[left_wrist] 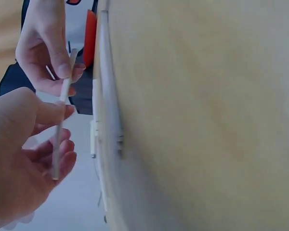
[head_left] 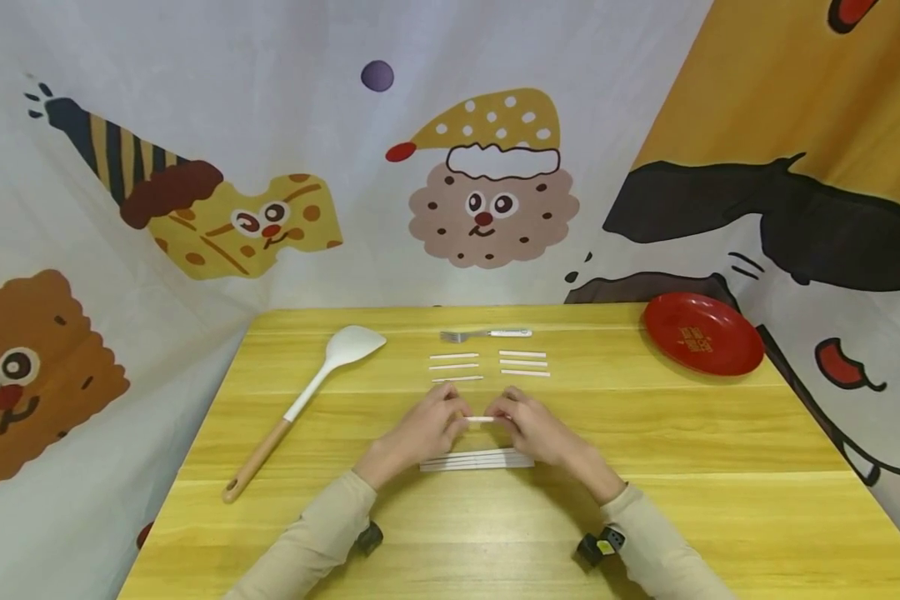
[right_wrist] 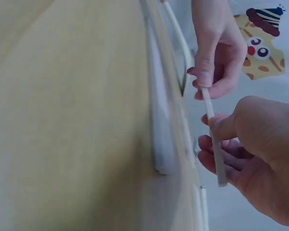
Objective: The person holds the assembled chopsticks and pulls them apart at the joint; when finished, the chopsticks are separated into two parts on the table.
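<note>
A thin white stick [head_left: 481, 419] is held level above the table between both hands. My left hand [head_left: 429, 427] pinches it with thumb and fingers on the left, and my right hand [head_left: 534, 425] pinches it on the right. In the left wrist view the stick [left_wrist: 57, 149] passes across the left fingers; the right wrist view shows the stick [right_wrist: 217, 154] running past the right thumb. Several long white sticks [head_left: 476, 460] lie side by side below the hands. Beyond the hands lie three short white sticks [head_left: 453, 367] at left and three more short sticks [head_left: 523, 362] at right.
A fork [head_left: 487, 335] lies behind the short sticks. At the left is a white spatula [head_left: 330, 357] with a wooden handle. A red plate [head_left: 703, 333] sits at the back right corner of the wooden table [head_left: 720, 483]. A printed cloth [head_left: 307, 83] hangs behind.
</note>
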{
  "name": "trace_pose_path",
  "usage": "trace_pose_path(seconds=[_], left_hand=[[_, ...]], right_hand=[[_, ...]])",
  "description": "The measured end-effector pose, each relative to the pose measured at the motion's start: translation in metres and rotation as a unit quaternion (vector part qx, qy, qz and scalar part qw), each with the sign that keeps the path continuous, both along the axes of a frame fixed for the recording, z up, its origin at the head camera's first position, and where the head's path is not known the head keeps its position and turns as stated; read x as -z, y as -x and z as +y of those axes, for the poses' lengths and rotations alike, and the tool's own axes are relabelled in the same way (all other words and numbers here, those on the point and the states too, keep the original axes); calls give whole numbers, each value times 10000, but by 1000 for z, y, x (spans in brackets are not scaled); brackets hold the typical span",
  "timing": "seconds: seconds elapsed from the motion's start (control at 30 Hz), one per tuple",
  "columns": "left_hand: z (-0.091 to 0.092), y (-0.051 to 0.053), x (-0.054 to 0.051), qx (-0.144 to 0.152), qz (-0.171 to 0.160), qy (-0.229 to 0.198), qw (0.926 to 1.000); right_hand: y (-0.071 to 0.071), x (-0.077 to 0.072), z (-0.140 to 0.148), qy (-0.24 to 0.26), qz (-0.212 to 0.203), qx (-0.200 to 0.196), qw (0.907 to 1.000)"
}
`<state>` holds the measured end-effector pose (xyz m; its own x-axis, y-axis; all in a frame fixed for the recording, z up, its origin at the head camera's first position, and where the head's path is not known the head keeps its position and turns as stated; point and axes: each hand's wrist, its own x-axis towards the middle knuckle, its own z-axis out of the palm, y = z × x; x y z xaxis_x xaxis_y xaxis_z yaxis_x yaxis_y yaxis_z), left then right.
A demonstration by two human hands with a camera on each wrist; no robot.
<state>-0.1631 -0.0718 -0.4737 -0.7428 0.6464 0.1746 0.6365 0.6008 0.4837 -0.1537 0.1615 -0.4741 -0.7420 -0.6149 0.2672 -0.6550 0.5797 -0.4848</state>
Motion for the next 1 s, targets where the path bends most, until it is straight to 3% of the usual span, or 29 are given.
trace_pose_path(seconds=[0.13,0.33,0.5,0.73,0.87,1.0], left_hand=[[3,6,-6,98,407,-308,9986],[7,10,-19,208,622,-400,9970],[9,11,-24,257,924,-461,9943],[10,11,-20,214,1309,-736,9884],[10,13,-16,181,1336,-823,9874],[13,17,-13,-2,1356,-792,9876]], right_hand=[[3,-8,0,245,231,96,9994],[9,-16,-5,612,768,-28,9952],[11,-18,-8,906,797,-109,9926],[16,-13,-7,1223,811,-340,9886],[21,-6,-4,1347,854,-486,9860],[28,0,-1,1517,633,-456,9853]])
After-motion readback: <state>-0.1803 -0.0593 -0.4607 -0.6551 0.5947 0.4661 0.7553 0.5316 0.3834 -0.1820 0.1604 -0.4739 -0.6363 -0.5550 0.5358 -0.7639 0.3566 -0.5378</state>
